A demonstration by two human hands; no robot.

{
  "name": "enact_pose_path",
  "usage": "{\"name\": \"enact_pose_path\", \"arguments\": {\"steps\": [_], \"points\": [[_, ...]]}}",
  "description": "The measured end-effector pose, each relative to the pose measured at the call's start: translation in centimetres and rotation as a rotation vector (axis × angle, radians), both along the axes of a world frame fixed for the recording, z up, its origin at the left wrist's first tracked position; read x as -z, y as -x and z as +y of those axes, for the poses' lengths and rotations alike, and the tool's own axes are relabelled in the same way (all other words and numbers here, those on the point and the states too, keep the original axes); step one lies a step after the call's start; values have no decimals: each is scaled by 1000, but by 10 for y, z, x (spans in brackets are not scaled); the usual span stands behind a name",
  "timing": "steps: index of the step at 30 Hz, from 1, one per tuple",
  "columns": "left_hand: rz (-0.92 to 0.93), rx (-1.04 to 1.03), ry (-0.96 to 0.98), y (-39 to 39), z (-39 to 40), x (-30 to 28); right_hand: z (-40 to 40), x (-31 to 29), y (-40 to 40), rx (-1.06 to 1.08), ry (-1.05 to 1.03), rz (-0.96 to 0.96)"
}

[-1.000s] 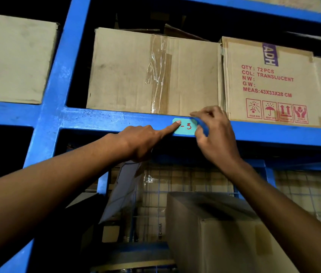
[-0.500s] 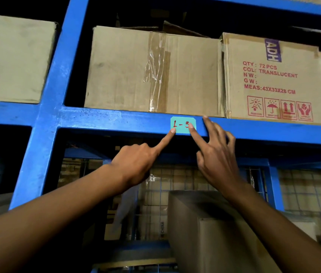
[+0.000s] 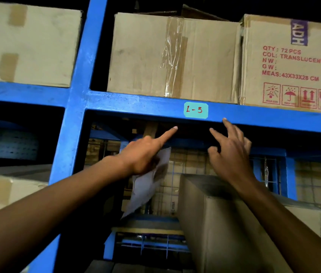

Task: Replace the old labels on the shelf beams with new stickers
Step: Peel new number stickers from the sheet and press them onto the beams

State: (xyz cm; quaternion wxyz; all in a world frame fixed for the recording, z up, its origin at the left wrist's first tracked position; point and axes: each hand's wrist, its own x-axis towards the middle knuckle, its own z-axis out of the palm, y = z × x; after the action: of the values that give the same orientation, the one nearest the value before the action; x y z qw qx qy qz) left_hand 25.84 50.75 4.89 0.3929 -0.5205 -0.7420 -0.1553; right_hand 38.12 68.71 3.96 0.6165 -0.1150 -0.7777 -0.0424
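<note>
A teal sticker marked "1-3" in red is stuck flat on the blue shelf beam. Just below and left of it is my left hand, index finger pointing up, the other fingers curled around a white sheet of paper that hangs down. Below and right of the sticker, my right hand has its fingers spread and holds nothing; one fingertip reaches the beam's lower edge. Neither hand touches the sticker.
Taped cardboard boxes stand on the beam, one printed "ADH" at the right. A blue upright post runs at the left. Below, a large brown box sits in front of wire mesh.
Both hands have dropped away from the sticker, which now stays on the beam by itself. The view has shifted so the rack appears more to the right.
</note>
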Motion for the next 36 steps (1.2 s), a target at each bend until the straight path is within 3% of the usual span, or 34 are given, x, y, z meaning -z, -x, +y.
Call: {"name": "enact_pose_path", "arguments": {"steps": [4,7,13,18,24,30,36], "points": [[-407,418,-138,5,-21,19,-18,40,-10,-403,61,-142],[-626,587,-185,-7,-34,28,-37,64,-15,-477,25,-222],[-676,636,-172,-33,-69,34,-72,75,-28,-402,-1,-142],[-688,667,-183,-47,-97,36,-97,85,-32,-281,-190,-108],[-741,716,-130,-58,-125,42,-128,97,-44,-318,-182,-104],[-862,812,-37,-63,-142,55,-149,107,-65,-271,-383,-134],[-851,813,-13,-71,-152,65,-169,116,-82,-288,-420,-139]]}}
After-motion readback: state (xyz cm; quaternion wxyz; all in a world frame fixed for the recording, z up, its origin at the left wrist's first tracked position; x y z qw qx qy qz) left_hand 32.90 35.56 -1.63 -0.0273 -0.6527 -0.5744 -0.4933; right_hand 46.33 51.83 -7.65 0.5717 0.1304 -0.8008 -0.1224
